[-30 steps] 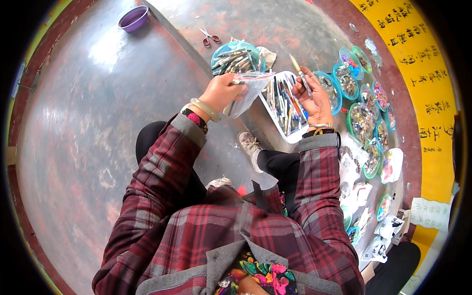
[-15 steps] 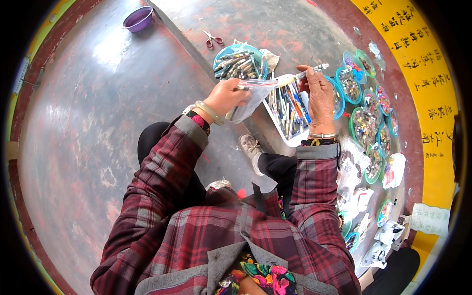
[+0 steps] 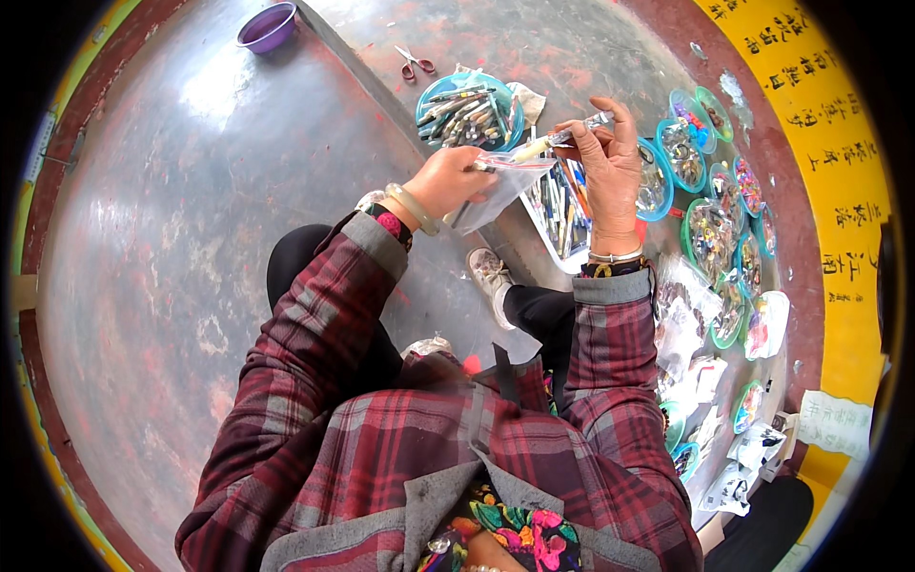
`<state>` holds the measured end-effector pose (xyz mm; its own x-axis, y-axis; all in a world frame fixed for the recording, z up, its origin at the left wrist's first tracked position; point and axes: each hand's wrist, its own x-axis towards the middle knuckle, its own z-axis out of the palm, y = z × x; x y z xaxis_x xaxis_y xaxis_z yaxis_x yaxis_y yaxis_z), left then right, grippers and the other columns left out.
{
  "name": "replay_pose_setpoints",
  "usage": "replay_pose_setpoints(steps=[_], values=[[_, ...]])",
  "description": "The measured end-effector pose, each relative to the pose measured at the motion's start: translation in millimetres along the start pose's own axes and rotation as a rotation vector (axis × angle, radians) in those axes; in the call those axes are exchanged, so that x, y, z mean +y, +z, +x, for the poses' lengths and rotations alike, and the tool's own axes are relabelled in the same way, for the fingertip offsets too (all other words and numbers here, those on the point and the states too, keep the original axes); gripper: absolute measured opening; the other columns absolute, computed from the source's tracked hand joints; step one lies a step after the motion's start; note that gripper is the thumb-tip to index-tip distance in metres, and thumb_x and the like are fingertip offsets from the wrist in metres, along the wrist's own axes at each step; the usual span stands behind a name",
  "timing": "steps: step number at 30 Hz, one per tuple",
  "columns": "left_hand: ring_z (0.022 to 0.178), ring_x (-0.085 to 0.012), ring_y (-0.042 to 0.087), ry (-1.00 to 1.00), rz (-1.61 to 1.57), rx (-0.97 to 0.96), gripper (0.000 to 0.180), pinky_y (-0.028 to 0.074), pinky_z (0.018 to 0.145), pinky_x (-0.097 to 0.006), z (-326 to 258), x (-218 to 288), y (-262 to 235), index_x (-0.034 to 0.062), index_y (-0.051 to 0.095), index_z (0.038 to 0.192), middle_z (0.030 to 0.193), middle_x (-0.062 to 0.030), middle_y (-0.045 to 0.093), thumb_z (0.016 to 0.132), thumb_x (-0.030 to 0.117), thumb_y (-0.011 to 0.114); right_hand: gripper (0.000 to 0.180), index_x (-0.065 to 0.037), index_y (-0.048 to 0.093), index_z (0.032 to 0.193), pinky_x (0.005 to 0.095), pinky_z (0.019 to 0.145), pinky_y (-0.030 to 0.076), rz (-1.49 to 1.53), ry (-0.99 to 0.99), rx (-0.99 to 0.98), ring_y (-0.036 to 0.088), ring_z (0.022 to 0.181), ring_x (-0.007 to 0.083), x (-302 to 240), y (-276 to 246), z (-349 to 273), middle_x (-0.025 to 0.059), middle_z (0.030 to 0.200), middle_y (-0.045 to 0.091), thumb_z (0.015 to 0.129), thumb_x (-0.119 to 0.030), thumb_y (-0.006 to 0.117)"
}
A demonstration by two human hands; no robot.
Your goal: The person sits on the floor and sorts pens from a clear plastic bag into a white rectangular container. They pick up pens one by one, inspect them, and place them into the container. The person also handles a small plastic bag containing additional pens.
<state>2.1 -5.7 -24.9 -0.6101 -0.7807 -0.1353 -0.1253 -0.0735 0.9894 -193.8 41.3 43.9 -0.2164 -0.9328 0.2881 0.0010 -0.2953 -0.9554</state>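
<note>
My left hand [image 3: 444, 183] is closed on the edge of a clear zip bag [image 3: 503, 194] with a red line along its mouth; a dark slim item shows at the fingers. Opposite it, my right hand [image 3: 613, 179] pinches a pen-like stick [image 3: 537, 148], pale at one end and clear or silvery at the other. The pale end points at the bag's mouth and overlaps it in view; whether it is inside I cannot tell. Beneath my hands stands a white tray [image 3: 569, 264] full of pens. Just beyond is a blue basket [image 3: 520, 116] heaped with pens or markers.
Red-handled scissors [image 3: 416, 67] lie on the floor past the blue basket. A purple basin [image 3: 268, 29] stands far left. Several green and blue baskets [image 3: 707, 246] of small items line the right side, with white plastic bags [image 3: 679, 315] nearer me. My shoe [image 3: 491, 279] is below the tray.
My right hand has brought the pen-like stick left to the bag's mouth, tilting it more steeply. My left hand still grips the bag, having shifted slightly right.
</note>
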Motion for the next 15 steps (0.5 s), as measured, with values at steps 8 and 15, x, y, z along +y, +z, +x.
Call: replay_pose_setpoints(steps=[8, 15], values=[[0.078, -0.0105, 0.06, 0.019, -0.006, -0.012, 0.024, 0.054, 0.068, -0.026, -2.9, 3.9, 1.9, -0.0045, 0.059, 0.105, 0.09, -0.0049, 0.061, 0.087, 0.013, 0.059, 0.031, -0.005, 0.05, 0.116, 0.0217, 0.062, 0.053, -0.024, 0.086, -0.059, 0.062, 0.072, 0.011, 12.0, 2.7, 0.7, 0.0042, 0.083, 0.06, 0.088, -0.013, 0.06], [0.08, -0.0112, 0.059, -0.03, -0.08, -0.037, 0.022, 0.055, 0.068, -0.027, -3.1, 5.2, 5.1, -0.0023, 0.06, 0.105, 0.091, -0.0039, 0.06, 0.087, 0.011, 0.059, 0.023, -0.003, 0.055, 0.101, 0.0231, 0.063, 0.049, -0.139, 0.092, 0.003, 0.06, 0.072, 0.0093, 15.7, 8.1, -2.4, 0.0057, 0.079, 0.064, 0.083, -0.013, 0.066]])
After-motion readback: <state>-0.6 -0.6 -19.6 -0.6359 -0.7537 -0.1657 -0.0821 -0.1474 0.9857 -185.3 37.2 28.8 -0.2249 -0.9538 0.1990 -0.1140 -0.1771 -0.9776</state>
